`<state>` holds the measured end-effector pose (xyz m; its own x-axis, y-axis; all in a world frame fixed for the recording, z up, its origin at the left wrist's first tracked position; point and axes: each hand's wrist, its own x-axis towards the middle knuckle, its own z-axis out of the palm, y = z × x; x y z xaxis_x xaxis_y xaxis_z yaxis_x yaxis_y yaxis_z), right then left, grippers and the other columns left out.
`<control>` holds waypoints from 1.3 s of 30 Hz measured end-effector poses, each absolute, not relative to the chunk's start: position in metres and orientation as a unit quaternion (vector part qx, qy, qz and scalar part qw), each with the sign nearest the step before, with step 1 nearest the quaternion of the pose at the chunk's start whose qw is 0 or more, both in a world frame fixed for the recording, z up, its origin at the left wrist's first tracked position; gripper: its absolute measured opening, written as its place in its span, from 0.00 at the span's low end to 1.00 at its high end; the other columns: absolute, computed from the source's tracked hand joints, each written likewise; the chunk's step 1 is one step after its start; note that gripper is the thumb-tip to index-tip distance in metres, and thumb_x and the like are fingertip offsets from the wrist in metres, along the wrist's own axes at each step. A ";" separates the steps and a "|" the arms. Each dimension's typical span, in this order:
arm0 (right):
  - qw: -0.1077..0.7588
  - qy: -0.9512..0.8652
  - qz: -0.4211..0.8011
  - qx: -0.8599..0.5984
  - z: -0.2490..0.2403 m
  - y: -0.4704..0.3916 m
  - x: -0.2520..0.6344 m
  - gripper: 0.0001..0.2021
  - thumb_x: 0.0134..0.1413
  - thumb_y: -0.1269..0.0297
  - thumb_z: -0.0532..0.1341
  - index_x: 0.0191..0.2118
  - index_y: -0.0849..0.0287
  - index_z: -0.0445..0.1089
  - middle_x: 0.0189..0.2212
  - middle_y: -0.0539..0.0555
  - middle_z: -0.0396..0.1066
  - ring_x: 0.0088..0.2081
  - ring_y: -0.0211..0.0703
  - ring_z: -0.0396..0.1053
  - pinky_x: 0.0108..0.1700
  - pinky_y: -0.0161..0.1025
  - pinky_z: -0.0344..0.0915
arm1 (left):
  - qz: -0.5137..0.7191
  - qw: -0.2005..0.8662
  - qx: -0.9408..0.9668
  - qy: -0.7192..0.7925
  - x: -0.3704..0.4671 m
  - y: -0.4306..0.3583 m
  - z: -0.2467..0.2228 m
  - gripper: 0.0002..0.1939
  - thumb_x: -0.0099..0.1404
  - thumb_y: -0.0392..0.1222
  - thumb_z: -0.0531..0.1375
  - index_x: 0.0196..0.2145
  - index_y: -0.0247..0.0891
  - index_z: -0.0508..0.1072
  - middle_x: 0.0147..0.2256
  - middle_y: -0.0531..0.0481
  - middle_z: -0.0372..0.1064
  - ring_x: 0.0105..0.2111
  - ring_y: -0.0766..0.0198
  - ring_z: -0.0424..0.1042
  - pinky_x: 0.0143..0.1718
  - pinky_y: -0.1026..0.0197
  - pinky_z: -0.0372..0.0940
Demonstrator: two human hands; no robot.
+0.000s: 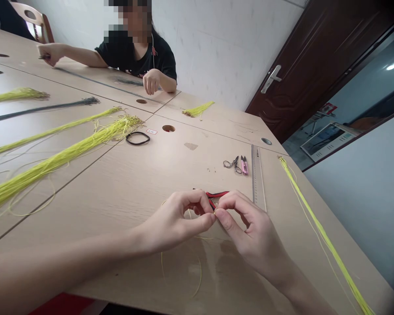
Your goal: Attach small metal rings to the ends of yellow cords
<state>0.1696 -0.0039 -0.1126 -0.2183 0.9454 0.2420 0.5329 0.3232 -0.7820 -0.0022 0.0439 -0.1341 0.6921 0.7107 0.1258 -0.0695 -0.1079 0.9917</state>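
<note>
The left hand (pixel 184 217) and right hand (pixel 249 218) pinch a thin yellow cord (pixel 201 271) between fingertips. Red-handled pliers (pixel 218 194) lie just beyond them.

Across the tabletop (pixel 128 179) from you is a person (pixel 164 59) in black. You have a wooden chair (pixel 29 14) at far left, a brown door (pixel 302 57) at right and, beyond it, possibly a framed panel (pixel 328 139).

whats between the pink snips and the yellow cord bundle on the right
A ruler lies between the pink snips and the yellow cord bundle; the head view shows it.
</note>
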 end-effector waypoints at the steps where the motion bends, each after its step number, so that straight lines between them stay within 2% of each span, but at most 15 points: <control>1: 0.363 -0.731 0.277 -0.507 -0.113 -0.004 0.170 0.05 0.60 0.67 0.55 0.32 0.56 0.63 0.31 0.47 0.63 0.34 0.33 0.63 0.36 0.33 0.59 | 0.312 0.626 0.675 0.236 -0.003 0.044 -0.134 0.09 0.63 0.39 0.56 0.26 0.35 0.63 0.32 0.48 0.67 0.37 0.61 0.65 0.38 0.59 0.58; 6: 0.368 -0.757 0.240 -0.485 -0.113 -0.004 0.170 0.04 0.60 0.69 0.54 0.33 0.56 0.63 0.31 0.48 0.63 0.34 0.34 0.62 0.35 0.33 0.59 | 0.313 0.643 0.661 0.227 -0.003 0.042 -0.135 0.10 0.63 0.40 0.56 0.26 0.35 0.63 0.29 0.51 0.62 0.35 0.63 0.63 0.37 0.60 0.57; 14: 0.367 -0.786 0.191 -0.458 -0.115 -0.005 0.171 0.04 0.58 0.72 0.55 0.33 0.57 0.61 0.32 0.50 0.63 0.35 0.36 0.63 0.37 0.34 0.61 | 0.305 0.665 0.646 0.218 -0.003 0.042 -0.134 0.11 0.64 0.43 0.56 0.26 0.35 0.62 0.29 0.50 0.63 0.34 0.63 0.63 0.36 0.60 0.57; 20: 0.358 -0.826 0.089 -0.427 -0.116 -0.002 0.170 0.06 0.55 0.76 0.54 0.32 0.58 0.59 0.30 0.50 0.62 0.37 0.37 0.63 0.39 0.37 0.61 | 0.292 0.671 0.648 0.209 -0.003 0.042 -0.133 0.11 0.64 0.43 0.56 0.26 0.35 0.63 0.28 0.51 0.62 0.33 0.63 0.62 0.35 0.60 0.56; 26: 0.338 -0.842 0.034 -0.420 -0.117 -0.002 0.172 0.07 0.54 0.77 0.55 0.34 0.58 0.60 0.32 0.52 0.62 0.38 0.40 0.62 0.39 0.39 0.62 | 0.289 0.703 0.619 0.198 -0.003 0.042 -0.134 0.12 0.64 0.45 0.56 0.28 0.34 0.64 0.30 0.50 0.62 0.33 0.64 0.62 0.34 0.60 0.55; 34: 0.407 -0.800 0.110 -0.426 -0.112 -0.005 0.170 0.06 0.53 0.78 0.54 0.33 0.59 0.61 0.30 0.50 0.63 0.35 0.36 0.63 0.37 0.36 0.62 | 0.291 0.739 0.579 0.182 -0.003 0.040 -0.131 0.12 0.63 0.43 0.58 0.27 0.33 0.63 0.28 0.50 0.59 0.30 0.66 0.58 0.31 0.61 0.53; 39: 0.418 -0.792 0.135 -0.425 -0.112 -0.005 0.168 0.06 0.52 0.78 0.55 0.32 0.60 0.63 0.30 0.50 0.63 0.36 0.35 0.63 0.37 0.35 0.62 | 0.291 0.746 0.573 0.174 -0.003 0.041 -0.131 0.11 0.64 0.42 0.58 0.28 0.33 0.64 0.29 0.51 0.60 0.30 0.67 0.58 0.31 0.61 0.52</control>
<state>0.1678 -0.0047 -0.1122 -0.2897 0.7853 0.5472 0.5588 0.6029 -0.5694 -0.0029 0.0409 -0.1310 0.7700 0.6336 0.0748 -0.2360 0.1740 0.9561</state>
